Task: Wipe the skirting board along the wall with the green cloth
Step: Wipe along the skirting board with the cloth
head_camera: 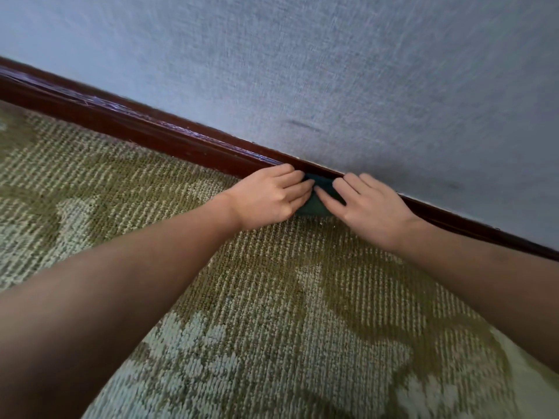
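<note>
Green cloth (317, 206) sits against the skirting board (151, 133), right of centre. Left hand (269, 196) and right hand (370, 208) press it with flat, extended fingers. Step in hand appears to be wiping. Next: slide the cloth along the board, keeping pressure even.

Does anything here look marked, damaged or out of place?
Yes. A dark scuff streaks the wall just above the skirting board, with a fainter smudge further right. The board's far-left top edge shows pale streaks, scratches or dust.
</note>
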Available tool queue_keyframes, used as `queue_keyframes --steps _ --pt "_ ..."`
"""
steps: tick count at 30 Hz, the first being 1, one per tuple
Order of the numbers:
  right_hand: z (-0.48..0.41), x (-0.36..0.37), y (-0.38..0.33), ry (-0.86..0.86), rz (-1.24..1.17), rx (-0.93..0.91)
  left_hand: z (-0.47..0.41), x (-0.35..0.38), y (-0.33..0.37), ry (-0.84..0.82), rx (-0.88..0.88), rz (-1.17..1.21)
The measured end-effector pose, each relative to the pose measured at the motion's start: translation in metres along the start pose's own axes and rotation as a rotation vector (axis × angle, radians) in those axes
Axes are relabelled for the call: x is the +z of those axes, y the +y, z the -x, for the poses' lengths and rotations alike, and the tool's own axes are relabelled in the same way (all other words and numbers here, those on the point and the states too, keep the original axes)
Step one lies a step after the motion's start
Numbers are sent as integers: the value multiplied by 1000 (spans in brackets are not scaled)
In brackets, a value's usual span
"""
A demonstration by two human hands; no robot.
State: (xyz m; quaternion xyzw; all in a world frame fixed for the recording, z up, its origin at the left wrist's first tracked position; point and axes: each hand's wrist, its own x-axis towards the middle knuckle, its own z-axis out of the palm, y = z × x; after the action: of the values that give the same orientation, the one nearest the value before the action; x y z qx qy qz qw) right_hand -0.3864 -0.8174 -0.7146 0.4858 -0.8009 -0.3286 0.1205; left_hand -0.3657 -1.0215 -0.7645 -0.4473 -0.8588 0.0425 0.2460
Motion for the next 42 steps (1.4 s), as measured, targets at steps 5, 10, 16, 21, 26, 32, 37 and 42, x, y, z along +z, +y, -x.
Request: queue_keyframes --steps 5,10,16,21,26,32,37,42 --pt "-15 -3 -5 15 56 47 5 0 -11 7 -28 -35" --pt "-32 1 -5 68 37 64 9 0 -17 -24 -97 -41" --pt "-37 16 -15 75 -57 86 13 0 -9 -120 -292 67" --pt "-41 27 -17 189 -211 122 8 -7 -7 -145 -346 65" --pt "-40 35 -14 288 -287 65 2 -8 -4 -158 -345 53" --pt "-40 40 -13 332 -209 13 -7 -12 6 -200 -429 26" --pt "-37 40 -22 317 -165 47 -16 -17 12 -310 -479 14" --pt "-37 44 -22 355 -217 83 -23 -21 17 -390 -501 -9"
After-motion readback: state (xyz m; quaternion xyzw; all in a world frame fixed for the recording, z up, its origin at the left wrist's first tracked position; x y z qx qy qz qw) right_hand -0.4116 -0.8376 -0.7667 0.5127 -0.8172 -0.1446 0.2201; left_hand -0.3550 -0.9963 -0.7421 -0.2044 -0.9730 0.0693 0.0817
